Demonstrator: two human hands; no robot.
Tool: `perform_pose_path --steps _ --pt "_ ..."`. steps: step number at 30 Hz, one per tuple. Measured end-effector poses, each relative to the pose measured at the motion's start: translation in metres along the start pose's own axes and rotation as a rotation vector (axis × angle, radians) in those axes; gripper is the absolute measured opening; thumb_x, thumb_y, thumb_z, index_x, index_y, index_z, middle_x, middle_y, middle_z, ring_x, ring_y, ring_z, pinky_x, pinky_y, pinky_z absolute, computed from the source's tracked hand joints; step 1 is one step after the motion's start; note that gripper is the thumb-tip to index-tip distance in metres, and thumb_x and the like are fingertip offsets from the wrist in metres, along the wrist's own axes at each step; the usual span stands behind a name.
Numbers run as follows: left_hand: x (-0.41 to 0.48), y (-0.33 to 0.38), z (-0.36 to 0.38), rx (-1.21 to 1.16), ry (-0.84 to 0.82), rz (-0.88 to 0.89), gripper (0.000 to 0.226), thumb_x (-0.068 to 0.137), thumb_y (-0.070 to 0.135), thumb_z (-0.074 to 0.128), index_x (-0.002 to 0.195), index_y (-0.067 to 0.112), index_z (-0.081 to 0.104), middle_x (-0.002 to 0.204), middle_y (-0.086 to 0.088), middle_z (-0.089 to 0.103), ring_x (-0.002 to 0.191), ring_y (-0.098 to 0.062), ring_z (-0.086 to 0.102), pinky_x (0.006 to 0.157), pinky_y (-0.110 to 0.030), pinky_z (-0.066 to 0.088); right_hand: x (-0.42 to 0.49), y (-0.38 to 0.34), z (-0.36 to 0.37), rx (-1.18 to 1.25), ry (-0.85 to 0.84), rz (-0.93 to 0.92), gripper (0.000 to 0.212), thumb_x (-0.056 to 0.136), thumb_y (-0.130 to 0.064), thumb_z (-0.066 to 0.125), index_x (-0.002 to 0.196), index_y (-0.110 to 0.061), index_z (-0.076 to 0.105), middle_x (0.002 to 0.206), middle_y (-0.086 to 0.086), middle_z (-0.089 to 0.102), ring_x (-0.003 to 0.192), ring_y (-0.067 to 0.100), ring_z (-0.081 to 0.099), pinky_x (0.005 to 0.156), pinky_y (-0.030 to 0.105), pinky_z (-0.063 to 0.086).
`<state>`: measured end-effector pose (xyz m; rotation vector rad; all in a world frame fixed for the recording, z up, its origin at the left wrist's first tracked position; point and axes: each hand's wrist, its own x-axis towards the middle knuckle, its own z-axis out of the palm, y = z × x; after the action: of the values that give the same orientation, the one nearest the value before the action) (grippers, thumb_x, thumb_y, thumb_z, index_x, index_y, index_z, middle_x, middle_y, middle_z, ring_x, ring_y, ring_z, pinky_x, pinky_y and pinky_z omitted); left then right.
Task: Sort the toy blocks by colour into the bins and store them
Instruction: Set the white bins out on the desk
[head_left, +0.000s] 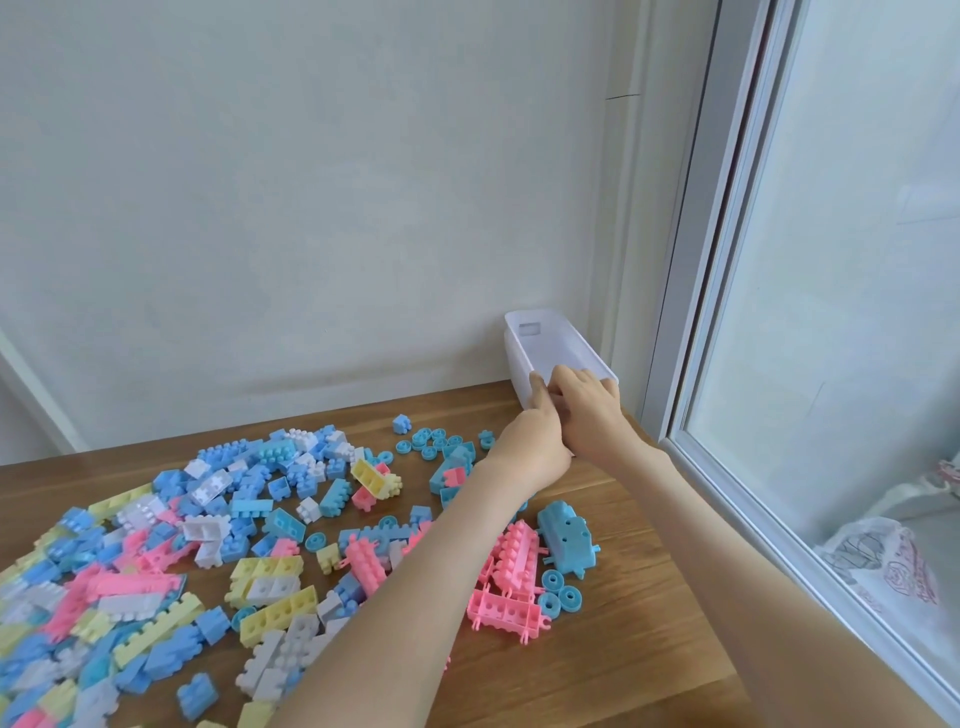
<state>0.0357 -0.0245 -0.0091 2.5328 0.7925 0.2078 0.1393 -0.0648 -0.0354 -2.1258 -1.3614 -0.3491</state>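
Bin (540, 338): white, far right corner of table (623, 649); near end hidden by hands.
Right hand (589, 410): fingers curled over near rim.
Left hand (535, 436): fingers hidden; grip indeterminable.
Blocks (270, 587): spread leftward, cut off at table's left edge.

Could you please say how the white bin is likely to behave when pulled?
Probably light: the white bin looks thin-walled and apparently empty. It should slide easily on the smooth wooden table; being narrow, it might tip.
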Motion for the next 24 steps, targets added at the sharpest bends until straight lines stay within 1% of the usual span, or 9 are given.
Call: perform_pose_path --steps 4,8,9,12,15,17,20,22,24 --pt "-0.001 0.004 -0.002 0.025 0.061 0.011 0.093 0.091 0.01 0.052 0.147 0.012 -0.022 0.112 -0.012 0.06 0.09 -0.023 0.063 0.074 -0.032 0.051 -0.003 0.001 -0.006 0.049 0.052 -0.048 0.021 0.075 0.006 0.05 0.075 -0.014 0.041 0.073 -0.005 0.044 0.074 0.017 0.038 0.067 0.031 0.016" --pt "0.003 0.006 -0.007 -0.002 0.09 0.048 0.088 0.094 0.013 0.047 0.146 0.013 -0.025 0.112 -0.011 0.059 0.063 -0.01 0.052 0.053 -0.019 0.037 0.003 -0.004 -0.018 0.059 0.165 -0.051 0.03 0.075 0.008 0.053 0.073 -0.015 0.034 0.073 0.0 0.047 0.072 0.021 0.041 0.071 0.033 0.02" --pt "0.003 0.005 -0.007 -0.025 0.111 0.056 0.088 0.095 0.014 0.047 0.146 0.014 -0.024 0.116 -0.011 0.057 0.064 -0.01 0.053 0.054 -0.018 0.036 0.004 -0.006 -0.021 0.053 0.187 -0.05 0.031 0.075 0.009 0.054 0.073 -0.015 0.035 0.073 0.002 0.048 0.073 0.022 0.041 0.072 0.034 0.02" --pt "0.006 0.003 -0.008 -0.075 0.198 0.06 0.089 0.092 0.013 0.049 0.148 0.016 -0.02 0.138 -0.013 0.043 0.104 -0.021 0.057 0.077 -0.022 0.042 0.007 -0.013 -0.025 0.068 0.217 -0.074 0.031 0.073 0.01 0.054 0.074 -0.016 0.035 0.073 0.002 0.049 0.072 0.022 0.041 0.072 0.033 0.021" --pt "0.007 -0.003 -0.01 0.045 0.286 0.085 0.088 0.09 0.014 0.051 0.149 0.017 -0.015 0.154 -0.017 0.011 0.135 -0.026 0.036 0.103 -0.03 0.037 0.006 -0.025 -0.025 0.128 0.19 -0.136 0.029 0.073 0.01 0.051 0.073 -0.014 0.037 0.07 0.0 0.044 0.071 0.021 0.039 0.072 0.03 0.022" --pt "0.003 -0.009 -0.016 0.062 0.295 0.071 0.087 0.09 0.014 0.052 0.149 0.016 -0.01 0.156 -0.019 -0.001 0.137 -0.028 0.031 0.107 -0.032 0.034 0.006 -0.034 -0.024 0.151 0.174 -0.169 0.027 0.073 0.01 0.05 0.073 -0.014 0.038 0.069 -0.002 0.041 0.071 0.021 0.038 0.071 0.028 0.021" --pt "-0.009 -0.019 -0.027 0.056 0.349 0.067 0.076 0.089 0.016 0.053 0.148 0.012 0.005 0.154 -0.025 -0.002 0.136 -0.035 0.029 0.11 -0.038 0.03 0.008 -0.049 -0.023 0.201 0.139 -0.206 0.021 0.068 0.002 0.047 0.074 -0.016 0.039 0.066 -0.011 0.035 0.07 0.02 0.038 0.072 0.031 0.024" --pt "-0.018 -0.03 -0.035 0.141 0.44 0.023 0.067 0.09 0.023 0.049 0.145 0.009 0.015 0.152 -0.031 -0.005 0.14 -0.042 0.014 0.115 -0.042 0.019 0.009 -0.059 -0.019 0.246 0.108 -0.223 0.021 0.069 0.003 0.048 0.073 -0.016 0.04 0.066 -0.011 0.036 0.071 0.018 0.036 0.072 0.029 0.025" --pt "-0.03 -0.044 -0.045 0.221 0.514 -0.047 0.064 0.092 0.034 0.047 0.145 0.01 0.018 0.151 -0.032 -0.011 0.142 -0.045 0.0 0.116 -0.047 0.008 0.009 -0.071 -0.017 0.305 0.053 -0.223 0.028 0.073 0.01 0.054 0.072 -0.015 0.041 0.068 -0.006 0.042 0.074 0.015 0.034 0.072 0.02 0.025"
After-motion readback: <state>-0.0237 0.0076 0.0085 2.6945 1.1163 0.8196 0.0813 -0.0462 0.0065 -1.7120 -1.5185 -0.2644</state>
